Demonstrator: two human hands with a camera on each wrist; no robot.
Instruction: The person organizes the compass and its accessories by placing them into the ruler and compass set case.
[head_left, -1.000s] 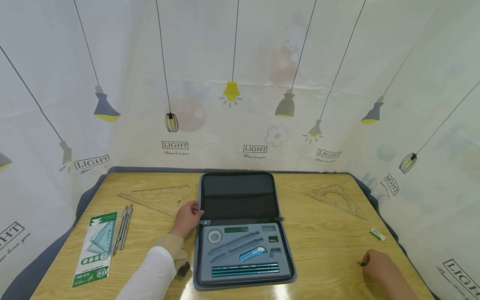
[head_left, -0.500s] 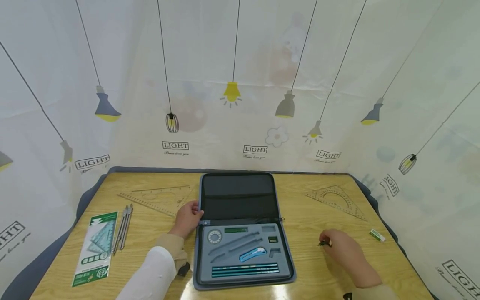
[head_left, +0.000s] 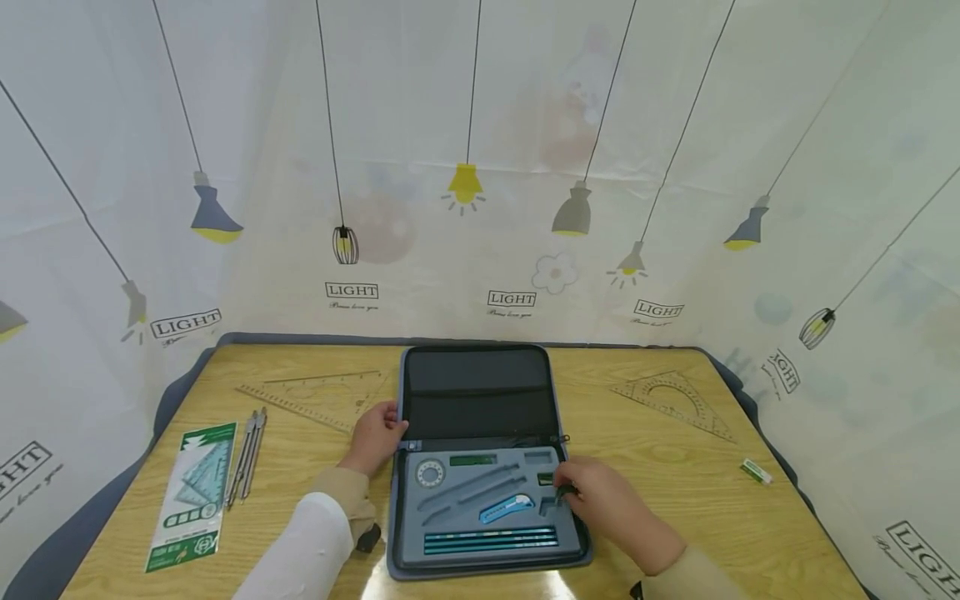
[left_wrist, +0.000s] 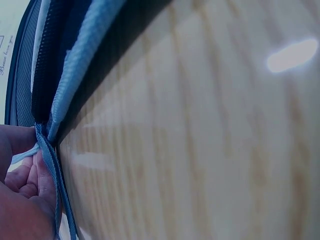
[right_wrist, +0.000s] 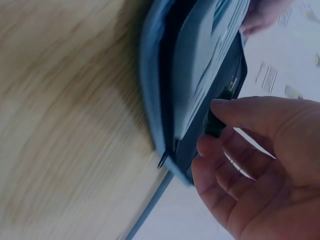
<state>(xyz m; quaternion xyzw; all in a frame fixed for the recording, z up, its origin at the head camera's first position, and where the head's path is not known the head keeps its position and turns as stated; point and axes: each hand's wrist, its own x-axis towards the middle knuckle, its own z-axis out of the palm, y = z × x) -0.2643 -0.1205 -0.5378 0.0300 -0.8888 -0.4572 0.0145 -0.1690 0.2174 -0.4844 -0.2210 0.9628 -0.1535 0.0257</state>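
Observation:
An open zip case [head_left: 476, 400] lies on the table, its lid folded back and a grey moulded insert [head_left: 517, 467] in its lower half. My left hand [head_left: 375, 437] grips the case's left edge near the hinge; the left wrist view shows the thumb and fingers [left_wrist: 37, 177] at a blue fabric strip [left_wrist: 50, 155]. My right hand [head_left: 600, 492] pinches a small dark green piece with a metal tip [right_wrist: 215, 120] between thumb and fingers, over the insert's right side by an angular recess [head_left: 547, 504]. The insert holds pencils [head_left: 491, 540], a blue utility knife [head_left: 506, 508] and a sharpener [head_left: 545, 479].
Left of the case lie a clear set square [head_left: 315, 396], two metal compass-like tools [head_left: 246, 458] and a green-and-white ruler packet [head_left: 191, 496]. Another clear triangle [head_left: 675, 400] and a green-and-white eraser [head_left: 755, 471] lie to the right. A printed curtain [head_left: 480, 250] hangs behind.
My right hand has moved left from the table's right side to the case's right edge, carrying the small dark green piece. My left hand has stayed at the case's left edge.

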